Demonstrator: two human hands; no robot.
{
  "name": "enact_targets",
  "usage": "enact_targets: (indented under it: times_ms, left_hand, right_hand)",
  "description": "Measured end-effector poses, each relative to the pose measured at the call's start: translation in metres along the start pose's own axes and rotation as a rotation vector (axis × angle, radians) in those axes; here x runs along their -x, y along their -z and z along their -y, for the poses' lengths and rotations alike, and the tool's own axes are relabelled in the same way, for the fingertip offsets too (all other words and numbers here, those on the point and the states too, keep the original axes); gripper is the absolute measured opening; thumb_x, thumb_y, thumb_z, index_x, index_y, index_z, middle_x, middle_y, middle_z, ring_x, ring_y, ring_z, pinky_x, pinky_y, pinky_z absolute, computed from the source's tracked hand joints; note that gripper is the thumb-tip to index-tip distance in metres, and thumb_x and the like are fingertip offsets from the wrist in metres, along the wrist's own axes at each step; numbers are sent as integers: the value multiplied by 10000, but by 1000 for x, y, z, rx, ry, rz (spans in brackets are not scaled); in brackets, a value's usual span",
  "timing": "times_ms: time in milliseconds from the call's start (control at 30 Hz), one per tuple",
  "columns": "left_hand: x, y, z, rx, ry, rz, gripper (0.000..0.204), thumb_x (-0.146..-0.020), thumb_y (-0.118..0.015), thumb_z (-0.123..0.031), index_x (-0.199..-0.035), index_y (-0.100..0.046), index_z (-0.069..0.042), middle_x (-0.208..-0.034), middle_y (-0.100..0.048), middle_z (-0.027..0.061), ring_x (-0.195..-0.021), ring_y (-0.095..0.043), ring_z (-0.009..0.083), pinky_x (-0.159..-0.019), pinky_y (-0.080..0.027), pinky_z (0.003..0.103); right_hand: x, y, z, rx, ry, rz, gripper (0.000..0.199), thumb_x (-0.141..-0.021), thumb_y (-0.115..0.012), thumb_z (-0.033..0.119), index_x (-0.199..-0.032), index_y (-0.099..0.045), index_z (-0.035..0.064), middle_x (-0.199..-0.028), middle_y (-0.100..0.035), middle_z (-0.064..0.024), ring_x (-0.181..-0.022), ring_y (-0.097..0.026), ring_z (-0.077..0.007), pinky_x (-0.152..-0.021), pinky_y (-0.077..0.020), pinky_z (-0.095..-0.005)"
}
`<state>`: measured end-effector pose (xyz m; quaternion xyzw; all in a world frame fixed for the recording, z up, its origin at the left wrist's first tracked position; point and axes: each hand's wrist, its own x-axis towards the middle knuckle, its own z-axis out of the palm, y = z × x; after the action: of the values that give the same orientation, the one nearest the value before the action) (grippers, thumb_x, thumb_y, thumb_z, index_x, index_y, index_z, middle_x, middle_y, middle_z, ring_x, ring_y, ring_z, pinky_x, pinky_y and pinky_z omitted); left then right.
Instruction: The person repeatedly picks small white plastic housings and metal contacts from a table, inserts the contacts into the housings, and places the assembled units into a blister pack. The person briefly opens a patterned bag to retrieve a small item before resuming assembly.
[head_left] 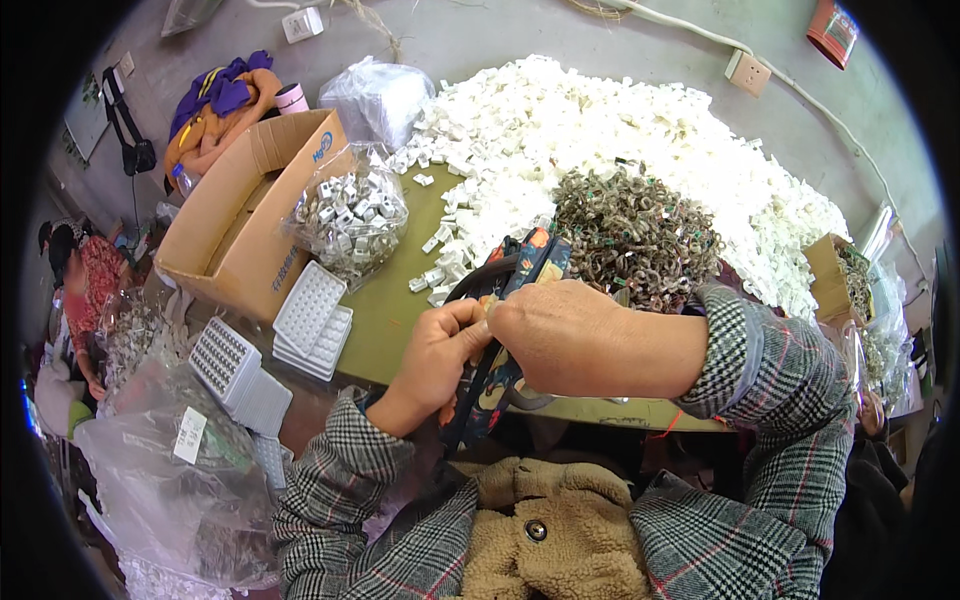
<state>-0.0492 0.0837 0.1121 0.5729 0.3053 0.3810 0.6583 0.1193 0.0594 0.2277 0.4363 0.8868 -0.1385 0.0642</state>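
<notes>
My left hand (440, 355) and my right hand (565, 335) meet close together just above the near edge of the green table (385, 310). Both have their fingers pinched on something small between them that I cannot make out. Under the hands lies a dark patterned cloth bag (525, 265) with a black strap running down toward my lap. Just beyond the hands sits a heap of small curled metal parts (635, 230), and behind it a large pile of small white plastic parts (600, 125).
A clear bag of assembled white parts (350, 215) leans on an open cardboard box (245, 215) at left. White grid trays (310, 315) are stacked at the table's left edge. Large plastic bags (175, 470) fill the lower left. Another person (85, 285) sits far left.
</notes>
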Motion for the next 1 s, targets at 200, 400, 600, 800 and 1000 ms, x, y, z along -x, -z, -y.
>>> enact_targets:
  times_ms: [200,400,600,800,1000]
  left_hand:
    - [-11,13,1,175,76,71,201,-987,-588,-151,-806,-595,-65,-688,-579,-46,-566,-477,15,-530,-373,182]
    - [-9,16,-2,-9,-50,-8,194,-959,-624,-154,-808,-589,-37,-716,-579,-38,-625,-483,15,-557,-406,208]
    - [2,12,-6,-177,-19,-20,192,-877,-734,-137,-825,-582,-30,-702,-574,-29,-627,-482,17,-536,-391,214]
    - [3,15,-2,-110,-102,-218,111,-916,-644,-58,-850,-559,-28,-696,-590,-16,-565,-502,19,-482,-392,206]
    - [3,9,-2,-157,-129,-219,134,-898,-655,-75,-837,-551,-16,-683,-538,-30,-597,-457,22,-509,-374,222]
  right_hand:
    - [0,-33,64,-28,151,129,173,-711,-745,86,-851,-709,-9,-916,-717,-185,-810,-736,-306,-624,-589,-403]
    - [3,-47,81,59,223,162,166,-761,-720,118,-860,-706,-15,-910,-711,-204,-754,-718,-302,-629,-588,-396]
    - [-17,-16,-8,-856,-148,-52,266,-907,-643,194,-864,-725,-55,-746,-686,-74,-652,-638,-147,-610,-513,-325]
    - [-4,-51,-54,-1237,-662,-120,314,-981,-589,226,-975,-670,-78,-721,-662,-95,-505,-626,-163,-409,-454,-313]
    - [-4,-52,-62,-1341,-794,-99,418,-1046,-466,337,-953,-661,-21,-655,-649,-70,-410,-577,-166,-344,-399,-332]
